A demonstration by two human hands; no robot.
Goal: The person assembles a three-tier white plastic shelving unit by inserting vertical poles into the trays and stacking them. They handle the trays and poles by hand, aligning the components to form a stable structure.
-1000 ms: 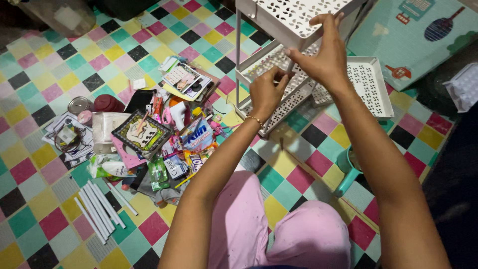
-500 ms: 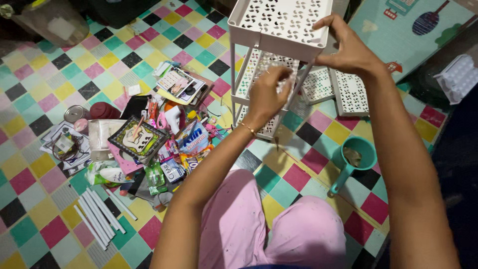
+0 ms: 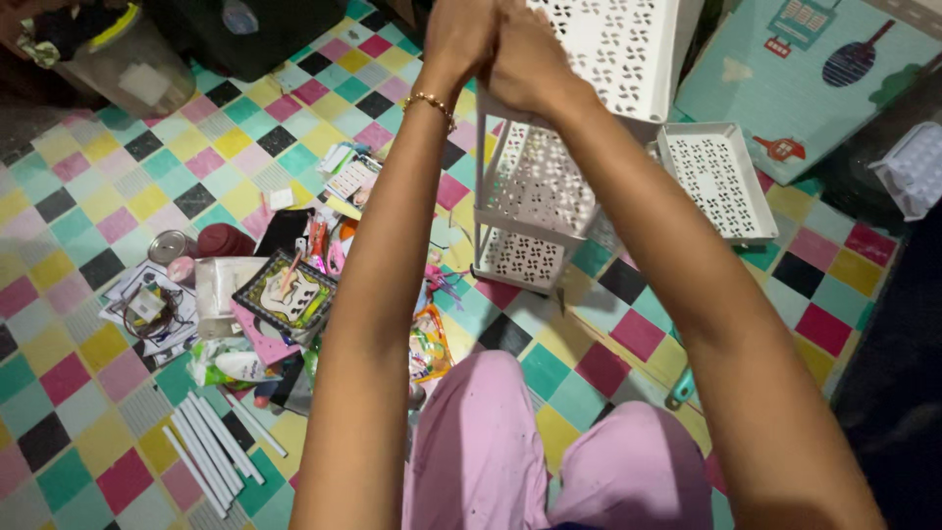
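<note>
Two hands are raised at the top centre of the frame: the left hand (image 3: 459, 34) and the right hand (image 3: 530, 61) are pressed together against the near top corner of one white plastic rack (image 3: 549, 186). The fingers are seen curled; whether anything is pinched cannot be told. Three perforated tiers are counted on the rack. One loose perforated tray (image 3: 716, 182) is seen at right. About six white tubes (image 3: 211, 450) are laid at lower left on the chequered mat (image 3: 108, 206).

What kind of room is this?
Probably a room at home: a person sits on a checkered floor, hands at a white tiered rack, beside a heap of household odds and ends.
</note>
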